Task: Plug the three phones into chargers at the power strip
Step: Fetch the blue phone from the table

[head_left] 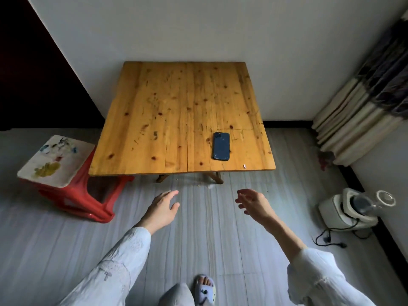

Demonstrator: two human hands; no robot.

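A dark blue phone (221, 146) lies face down near the front right of a low wooden table (167, 120). It is the only phone in view. No power strip or charger shows. My left hand (162, 208) hangs over the floor in front of the table, fingers relaxed and holding nothing. My right hand (252, 203) hovers to the right of it, below the phone, fingers loosely curled and empty. Both hands are apart from the table.
A red plastic stool (64, 171) with a painted white top stands left of the table. A white appliance (353, 209) with a black cord (329, 238) sits on the floor at the right wall. Curtains (362, 111) hang at the right. My slippered foot (205, 288) is at the bottom.
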